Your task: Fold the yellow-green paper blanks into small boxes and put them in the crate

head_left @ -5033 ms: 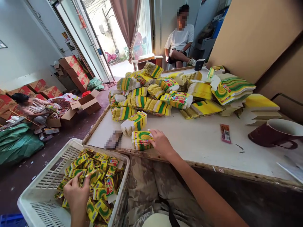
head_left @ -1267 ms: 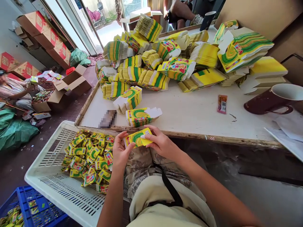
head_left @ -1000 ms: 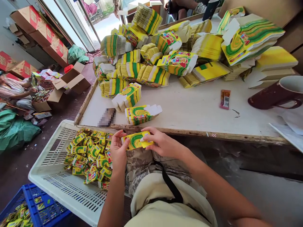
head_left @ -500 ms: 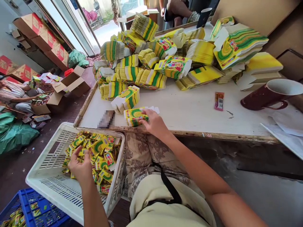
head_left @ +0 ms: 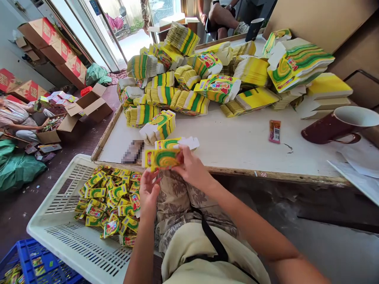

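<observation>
In my right hand (head_left: 195,167) is a yellow and green candy box (head_left: 160,159), gripped at its right end above the table's front edge. My left hand (head_left: 149,191) is just under the box's left end, fingers apart; whether a fingertip touches the cardboard I cannot tell. Behind the held box lies a small stack of flat boxes (head_left: 168,143), partly hidden. Another bundle of flat boxes (head_left: 161,125) rests just beyond it. Left of my left hand, small yellow candy boxes (head_left: 111,199) fill part of a white plastic basket (head_left: 37,227).
Bundles of flat yellow boxes (head_left: 189,100) are heaped across the back of the white table (head_left: 237,142). A maroon mug (head_left: 322,128) and a small packet (head_left: 274,131) are on the right. A blue crate (head_left: 29,256) is at lower left. Two other people sit farther off.
My right hand has lifted a box off the small stack and brought it towards me. My left hand has moved from over the basket, up and right, to the box.
</observation>
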`<state>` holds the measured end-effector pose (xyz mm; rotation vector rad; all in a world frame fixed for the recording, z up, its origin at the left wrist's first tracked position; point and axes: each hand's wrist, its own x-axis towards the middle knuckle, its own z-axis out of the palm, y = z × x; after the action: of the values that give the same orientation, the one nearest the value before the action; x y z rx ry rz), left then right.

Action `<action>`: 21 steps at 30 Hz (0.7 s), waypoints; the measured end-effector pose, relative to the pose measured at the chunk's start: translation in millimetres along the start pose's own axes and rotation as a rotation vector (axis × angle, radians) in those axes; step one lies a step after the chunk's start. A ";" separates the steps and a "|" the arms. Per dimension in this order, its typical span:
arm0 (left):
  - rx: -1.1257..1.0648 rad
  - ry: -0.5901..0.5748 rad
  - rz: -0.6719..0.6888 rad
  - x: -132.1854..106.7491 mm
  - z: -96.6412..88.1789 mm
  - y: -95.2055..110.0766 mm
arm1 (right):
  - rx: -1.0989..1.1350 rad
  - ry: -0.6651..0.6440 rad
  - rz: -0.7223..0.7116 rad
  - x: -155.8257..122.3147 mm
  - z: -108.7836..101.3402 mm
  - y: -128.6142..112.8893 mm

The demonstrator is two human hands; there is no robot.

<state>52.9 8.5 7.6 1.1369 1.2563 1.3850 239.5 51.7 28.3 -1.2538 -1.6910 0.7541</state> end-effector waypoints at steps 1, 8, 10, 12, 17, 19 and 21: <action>-0.111 0.003 0.031 -2.8 13.2 2.4 | 0.114 -0.066 -0.004 -12.5 4.9 -7.2; -0.593 0.202 0.129 -2.2 49.4 24.2 | 0.567 -0.243 0.024 -69.0 34.8 -31.2; -0.549 0.218 0.127 0.0 47.6 24.9 | 0.554 -0.217 0.055 -68.2 37.3 -29.7; -0.513 0.186 0.107 -0.7 45.5 21.1 | 0.559 -0.161 0.109 -62.9 36.7 -25.9; -0.372 0.284 0.081 -7.9 36.9 1.1 | 0.450 0.006 0.046 -47.6 18.5 -12.0; -0.226 0.289 0.070 -7.6 28.4 -0.7 | 0.312 0.062 -0.075 -43.4 5.4 -4.6; -0.112 0.172 0.097 -4.4 17.0 6.7 | 0.120 0.122 -0.213 -40.7 -8.9 3.2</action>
<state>70.0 6.3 15.0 1.0311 1.2399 1.6340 253.3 13.7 17.7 -0.9991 -1.6247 0.6281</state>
